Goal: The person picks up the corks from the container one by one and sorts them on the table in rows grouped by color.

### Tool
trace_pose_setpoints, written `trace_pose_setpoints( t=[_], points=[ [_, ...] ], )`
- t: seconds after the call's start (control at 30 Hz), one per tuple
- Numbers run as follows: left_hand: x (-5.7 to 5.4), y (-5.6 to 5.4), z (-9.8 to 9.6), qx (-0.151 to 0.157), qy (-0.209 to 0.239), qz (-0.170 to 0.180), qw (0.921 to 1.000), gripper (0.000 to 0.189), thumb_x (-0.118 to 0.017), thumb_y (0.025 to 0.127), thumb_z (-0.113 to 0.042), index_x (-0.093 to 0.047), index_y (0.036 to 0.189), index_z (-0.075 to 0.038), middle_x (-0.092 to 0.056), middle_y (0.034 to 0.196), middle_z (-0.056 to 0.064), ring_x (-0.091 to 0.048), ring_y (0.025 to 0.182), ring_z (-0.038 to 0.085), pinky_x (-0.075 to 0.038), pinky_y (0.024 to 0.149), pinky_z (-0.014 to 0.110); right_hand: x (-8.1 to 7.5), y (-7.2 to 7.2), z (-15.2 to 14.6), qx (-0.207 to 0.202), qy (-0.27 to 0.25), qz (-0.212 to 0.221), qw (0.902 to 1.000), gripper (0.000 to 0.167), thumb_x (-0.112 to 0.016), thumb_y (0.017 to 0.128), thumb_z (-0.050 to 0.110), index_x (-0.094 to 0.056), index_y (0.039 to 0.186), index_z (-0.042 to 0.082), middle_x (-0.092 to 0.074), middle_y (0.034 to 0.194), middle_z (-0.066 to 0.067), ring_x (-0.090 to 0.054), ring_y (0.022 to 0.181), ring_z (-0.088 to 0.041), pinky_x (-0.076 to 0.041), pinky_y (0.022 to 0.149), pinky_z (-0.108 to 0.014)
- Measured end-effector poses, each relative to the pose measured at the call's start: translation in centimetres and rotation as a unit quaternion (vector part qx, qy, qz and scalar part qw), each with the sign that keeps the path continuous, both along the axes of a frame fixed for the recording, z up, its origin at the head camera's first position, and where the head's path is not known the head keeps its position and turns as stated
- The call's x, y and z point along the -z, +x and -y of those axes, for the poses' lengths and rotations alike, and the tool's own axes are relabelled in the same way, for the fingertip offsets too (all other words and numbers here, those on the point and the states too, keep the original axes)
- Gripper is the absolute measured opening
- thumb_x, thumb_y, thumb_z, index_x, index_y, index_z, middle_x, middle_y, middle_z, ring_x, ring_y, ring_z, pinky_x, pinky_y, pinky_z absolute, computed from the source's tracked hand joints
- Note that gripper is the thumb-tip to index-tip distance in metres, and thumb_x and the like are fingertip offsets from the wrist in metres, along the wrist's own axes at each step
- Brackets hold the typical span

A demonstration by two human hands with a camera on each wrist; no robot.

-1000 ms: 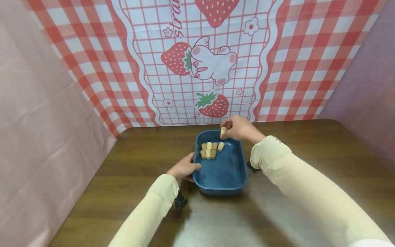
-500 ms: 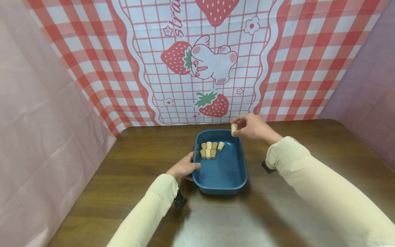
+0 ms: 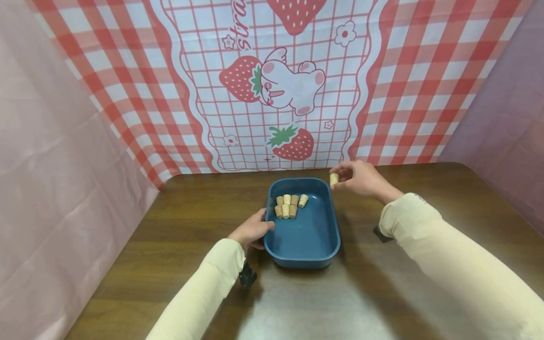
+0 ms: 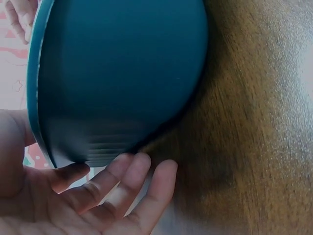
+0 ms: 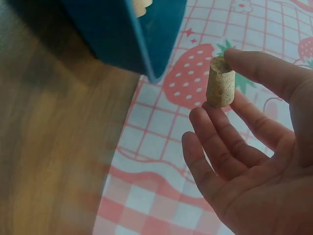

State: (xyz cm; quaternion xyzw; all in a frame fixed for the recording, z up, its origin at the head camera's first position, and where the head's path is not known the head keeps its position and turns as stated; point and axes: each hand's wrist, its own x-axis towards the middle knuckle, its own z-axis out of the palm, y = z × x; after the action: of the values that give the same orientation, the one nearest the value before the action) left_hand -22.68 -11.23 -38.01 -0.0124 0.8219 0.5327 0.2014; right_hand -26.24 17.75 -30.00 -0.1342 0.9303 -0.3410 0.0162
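Note:
A blue rectangular tub (image 3: 301, 241) stands on the table. My left hand (image 3: 251, 230) grips its left side, thumb over the rim and fingers against the outer wall, as the left wrist view shows with the tub wall (image 4: 117, 63). Just beyond the tub's far right corner, my right hand (image 3: 361, 178) pinches a tan cork (image 3: 334, 179) between thumb and fingertips. In the right wrist view that cork (image 5: 221, 84) is held by its two ends, apart from the tub. Inside the tub, several corks (image 3: 286, 206) lie in two rows at the far left, with another cork (image 3: 303, 201) tilted beside them.
The brown wooden table (image 3: 191, 222) extends around the tub. A red-and-white strawberry cloth (image 3: 293, 85) hangs along the table's back edge. A pale pink cloth (image 3: 63, 165) hangs at the left, and a purple-pink cloth (image 3: 501, 108) at the right.
My right hand has moved rightward with the cork, from over the tub's far right corner to outside its rim. The left hand and the corks in the tub have stayed in place.

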Motion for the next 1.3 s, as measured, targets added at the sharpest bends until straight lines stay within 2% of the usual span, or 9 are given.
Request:
trace_pose_setpoints(
  t=[0.5,0.83,0.97,1.1,1.3],
  points=[
    [-0.1,-0.1,0.0,-0.006,-0.006,-0.008,0.9999,0.070,-0.055,0.086,-0.004,-0.037,0.154,-0.003,-0.049,0.142,0.027,-0.061,0.112,0.041,-0.056,0.080,0.058,2.7,-0.2,-2.6,0.000,0.010,0.015,0.9998,0.043,-0.076,0.090,0.017,-0.065,0.125,-0.004,-0.068,0.111,-0.022,-0.061,0.102,-0.035,-0.050,0.088,-0.052],
    [-0.2,-0.1,0.2,-0.013,-0.018,-0.011,0.9997,0.071,-0.054,0.085,-0.004,-0.037,0.154,-0.003,-0.050,0.142,0.026,-0.061,0.113,0.040,-0.057,0.079,0.056,4.8,-0.5,-3.7,-0.008,0.015,0.011,0.9998,0.038,-0.074,0.089,0.010,-0.065,0.123,-0.007,-0.068,0.105,-0.022,-0.063,0.098,-0.035,-0.051,0.087,-0.051],
    [-0.1,0.0,0.2,-0.015,-0.020,-0.011,0.9996,0.071,-0.055,0.086,-0.004,-0.036,0.155,-0.003,-0.049,0.143,0.026,-0.061,0.112,0.040,-0.057,0.079,0.056,5.5,-0.4,-3.7,-0.007,0.015,0.036,0.9992,0.041,-0.074,0.090,0.011,-0.063,0.126,-0.006,-0.066,0.109,-0.023,-0.059,0.099,-0.035,-0.050,0.088,-0.052],
    [0.0,0.0,0.3,-0.013,-0.027,-0.015,0.9995,0.071,-0.055,0.086,-0.004,-0.036,0.154,-0.003,-0.049,0.143,0.026,-0.061,0.113,0.040,-0.057,0.079,0.056,6.2,-0.4,-3.6,-0.003,0.023,0.054,0.9983,0.042,-0.075,0.089,0.012,-0.064,0.126,-0.005,-0.065,0.109,-0.022,-0.058,0.098,-0.033,-0.050,0.087,-0.049],
    [0.1,0.1,0.4,-0.013,-0.032,-0.015,0.9993,0.072,-0.055,0.085,-0.005,-0.036,0.155,-0.003,-0.049,0.143,0.027,-0.061,0.113,0.040,-0.058,0.079,0.055,7.1,-0.5,-3.8,-0.009,0.043,0.034,0.9985,0.041,-0.078,0.085,0.012,-0.066,0.120,-0.007,-0.067,0.098,-0.017,-0.059,0.092,-0.029,-0.049,0.082,-0.043]
  ],
)
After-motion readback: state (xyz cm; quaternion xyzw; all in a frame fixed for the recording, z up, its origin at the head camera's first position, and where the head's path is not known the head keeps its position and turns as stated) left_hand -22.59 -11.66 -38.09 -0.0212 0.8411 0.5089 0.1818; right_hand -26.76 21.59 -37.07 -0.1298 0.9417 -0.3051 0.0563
